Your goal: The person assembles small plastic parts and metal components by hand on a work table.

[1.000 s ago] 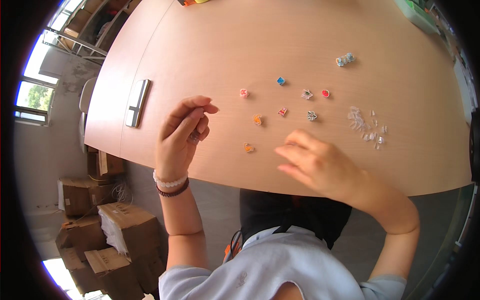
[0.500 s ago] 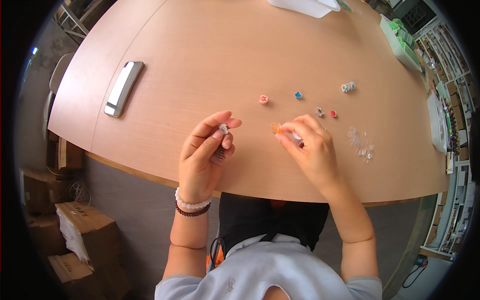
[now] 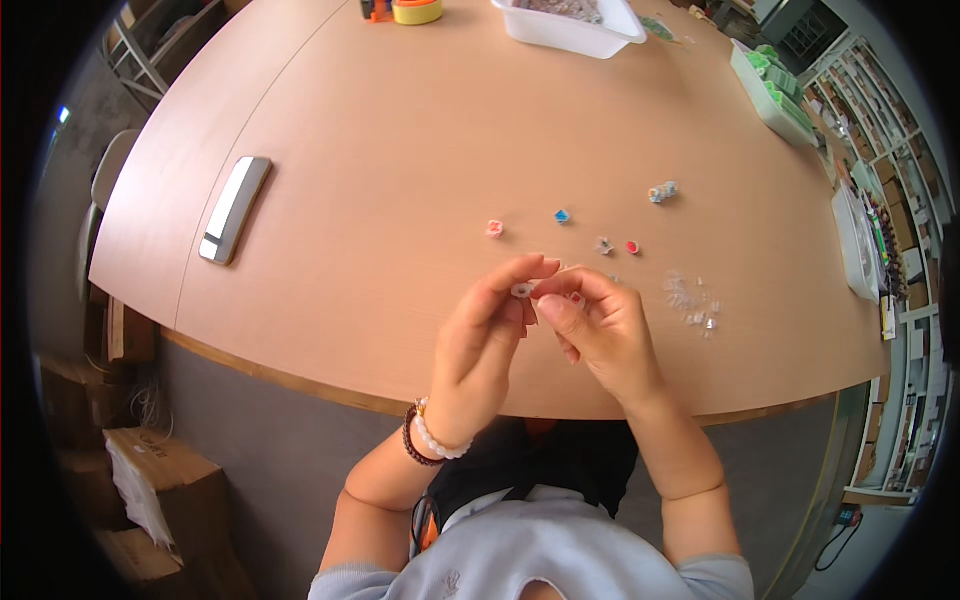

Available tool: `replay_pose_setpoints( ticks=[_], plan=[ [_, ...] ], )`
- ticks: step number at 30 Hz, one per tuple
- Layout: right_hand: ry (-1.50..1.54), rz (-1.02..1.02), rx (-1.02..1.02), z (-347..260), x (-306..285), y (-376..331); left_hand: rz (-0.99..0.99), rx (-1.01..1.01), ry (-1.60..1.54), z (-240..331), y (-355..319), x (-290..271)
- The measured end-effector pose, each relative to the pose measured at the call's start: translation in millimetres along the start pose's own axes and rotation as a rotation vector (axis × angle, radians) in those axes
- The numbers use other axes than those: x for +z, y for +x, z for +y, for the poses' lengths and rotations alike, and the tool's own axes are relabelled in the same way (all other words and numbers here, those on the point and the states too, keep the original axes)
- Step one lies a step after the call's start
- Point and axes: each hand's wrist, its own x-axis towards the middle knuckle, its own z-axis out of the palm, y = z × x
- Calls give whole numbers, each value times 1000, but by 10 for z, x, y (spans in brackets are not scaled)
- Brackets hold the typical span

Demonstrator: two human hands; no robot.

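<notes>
My left hand (image 3: 478, 335) pinches a small white piece (image 3: 522, 290) between thumb and fingertips. Against it, the closed fingertips of my right hand (image 3: 603, 330) meet at the same height. Within the right hand's curled fingers a small pale bit (image 3: 577, 300) shows, too small to name. Just beyond the hands lie several small ornaments: a pink-red one (image 3: 495, 229), a blue one (image 3: 562, 216), a white-and-grey one (image 3: 604, 245) and a red one (image 3: 633, 247). The table right behind the fingers is hidden by the hands.
Clear plastic bits (image 3: 695, 303) lie scattered to the right. A blue-and-white cluster (image 3: 663, 192) sits farther back. A phone (image 3: 236, 210) rests at left. White bins (image 3: 575, 38) and yellow tape (image 3: 417, 11) stand at the far side, with a tray of green items (image 3: 775, 95) at far right.
My hands have come together; the left moved right and the right drew in from over the table. The orange piece near my right fingertips is now out of sight. The view has shifted slightly.
</notes>
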Motion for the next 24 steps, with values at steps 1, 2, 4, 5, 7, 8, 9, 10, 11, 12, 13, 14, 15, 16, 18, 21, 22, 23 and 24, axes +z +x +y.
replay_pose_setpoints(
  ticks=[1,2,4,5,7,8,9,10,11,12,13,14,15,16,18,21,22,23,24],
  plan=[
    [-27,49,-63,38,-19,-15,24,27,33,15,10,106],
    [-55,99,-126,62,-59,-37,11,31,32,-22,16,151],
    [-57,119,-126,86,-169,-106,-76,224,399,-114,37,238],
    [48,106,-110,108,-211,-145,-73,298,474,-92,43,316],
    [159,106,-161,178,-271,-201,-94,313,534,-100,38,423],
    [159,114,-174,215,-326,-237,-100,323,594,-113,36,468],
    [193,106,-161,251,-377,-274,-118,346,643,-141,31,507],
    [228,90,-146,263,-420,-311,-120,356,647,-155,10,576],
    [257,110,-164,261,-462,-339,-47,256,527,-175,-11,663],
    [259,106,-173,228,-533,-347,26,155,405,-200,-7,744],
    [189,145,-207,190,-608,-377,57,80,213,-243,17,798],
    [120,183,-240,149,-677,-400,64,81,223,-250,57,792],
    [57,181,-275,92,-737,-384,-44,-180,-6,-242,121,753],
    [63,186,-272,38,-810,-375,-161,-445,-245,-236,189,733],
    [-316,170,-390,-56,-934,-337,-177,-488,-270,-239,310,721],
    [-420,145,-427,-176,-1045,-267,-263,-348,-193,-205,503,773],
    [-472,122,-446,-202,-1070,-232,-262,-357,-188,-198,556,773],
    [-464,123,-440,-235,-1096,-195,-272,-338,-28,-191,605,754],
    [-500,121,-486,-264,-1119,-156,-282,-319,131,-186,651,737]
  ],
)
